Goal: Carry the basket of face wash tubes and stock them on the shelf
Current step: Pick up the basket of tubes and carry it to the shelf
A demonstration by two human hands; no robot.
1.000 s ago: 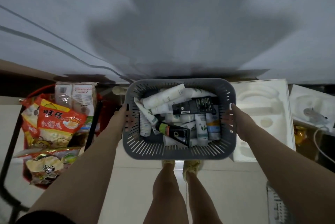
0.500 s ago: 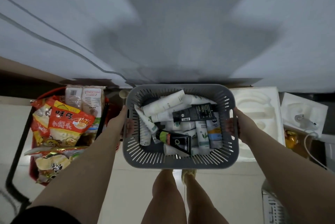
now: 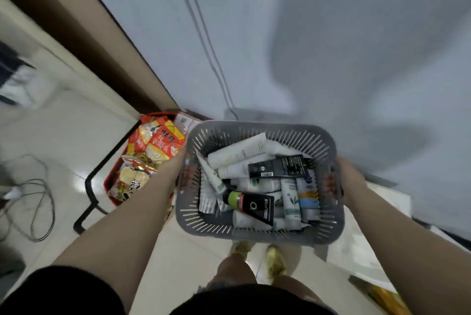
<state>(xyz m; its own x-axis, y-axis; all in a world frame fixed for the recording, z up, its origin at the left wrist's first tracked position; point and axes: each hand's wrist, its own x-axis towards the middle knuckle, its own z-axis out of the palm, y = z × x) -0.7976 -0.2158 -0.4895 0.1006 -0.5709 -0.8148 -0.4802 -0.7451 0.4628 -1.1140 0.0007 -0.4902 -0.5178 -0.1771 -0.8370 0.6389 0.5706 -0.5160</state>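
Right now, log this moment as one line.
phase: carrying | basket: held by both sides | left hand | right hand | tubes: inside | shelf: unseen

grey basket (image 3: pixel 257 234): 1 | black tubes (image 3: pixel 279 167): 2 | red snack basket (image 3: pixel 109 187): 1

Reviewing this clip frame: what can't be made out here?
- Shelf: not visible in the head view.
- Fingers of left hand and right hand: mostly hidden by the grey basket walls.
- Lower face wash tubes: buried under others, so no count.
- Left-side floor clutter: motion-blurred.
- Red snack basket: partly behind the left arm.
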